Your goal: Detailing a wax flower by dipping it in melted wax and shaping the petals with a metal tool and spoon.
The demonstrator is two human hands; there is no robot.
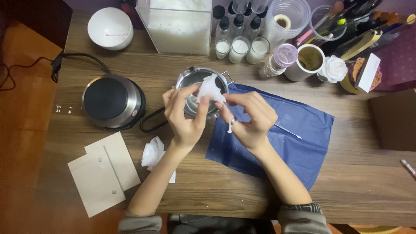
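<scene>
Tissue pinched by fingers of both left hand and right hand above metal pot; I judge wiping step, needing steady pressure.

A wooden desk with brown grain running sideways fills most of the frame. Along the left edge an orange-brown floor shows, darkening toward the upper left corner, with a black cable trailing across it. At the far right a purple surface lies behind the desk. The light is warm and soft, brightest at centre.
</scene>
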